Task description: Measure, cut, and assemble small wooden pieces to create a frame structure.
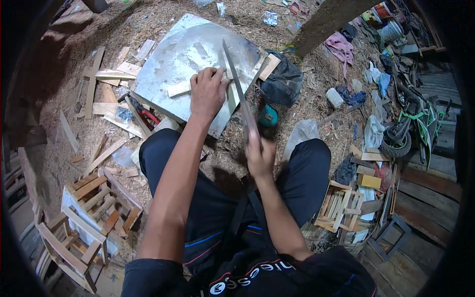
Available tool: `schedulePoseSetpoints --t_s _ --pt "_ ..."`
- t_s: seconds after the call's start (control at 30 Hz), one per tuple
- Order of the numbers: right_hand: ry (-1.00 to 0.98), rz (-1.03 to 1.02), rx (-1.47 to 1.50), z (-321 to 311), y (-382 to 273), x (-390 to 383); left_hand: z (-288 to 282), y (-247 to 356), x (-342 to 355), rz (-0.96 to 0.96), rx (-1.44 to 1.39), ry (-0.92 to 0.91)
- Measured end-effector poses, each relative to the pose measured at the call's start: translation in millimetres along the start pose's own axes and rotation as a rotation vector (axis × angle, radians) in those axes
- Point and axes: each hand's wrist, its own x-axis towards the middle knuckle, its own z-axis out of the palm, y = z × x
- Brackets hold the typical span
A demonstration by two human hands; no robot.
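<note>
My left hand (pixel 208 93) grasped the stick (pixel 178 89), my right hand (pixel 261 156) the saw (pixel 237 82); a skipping stroke risked cutting me.

Stick (pixel 179 89) pinned on tabletop (pixel 153 74) beneath left hand (pixel 208 91), end exposed leftward. Saw (pixel 234 74) gripped in right hand (pixel 261 157), extended forward over tabletop. Bag (pixel 283 81) situated ahead of right hand, slightly right. Pliers (pixel 150 117) noted left of left hand. Bike (pixel 410 117) seen far right of both; wooden frame (pixel 85 225) placed behind-left.
</note>
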Motion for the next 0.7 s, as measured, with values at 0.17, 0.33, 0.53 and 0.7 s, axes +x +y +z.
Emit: schedulePoseSetpoints --t_s 0.17,0.33,0.53,0.7 --pt "-0.021 -0.088 -0.08 13 -21 32 -5 -1 1 -0.009 0.003 -0.02" --pt "-0.027 0.07 0.078 -31 2 -60 -2 3 -7 0.007 -0.024 -0.006" --pt "-0.032 -0.07 -0.03 19 -22 51 -4 -1 8 -0.014 -0.014 -0.015" --pt "-0.052 -0.05 0.092 -27 8 -45 -4 -5 2 -0.009 -0.002 -0.002"
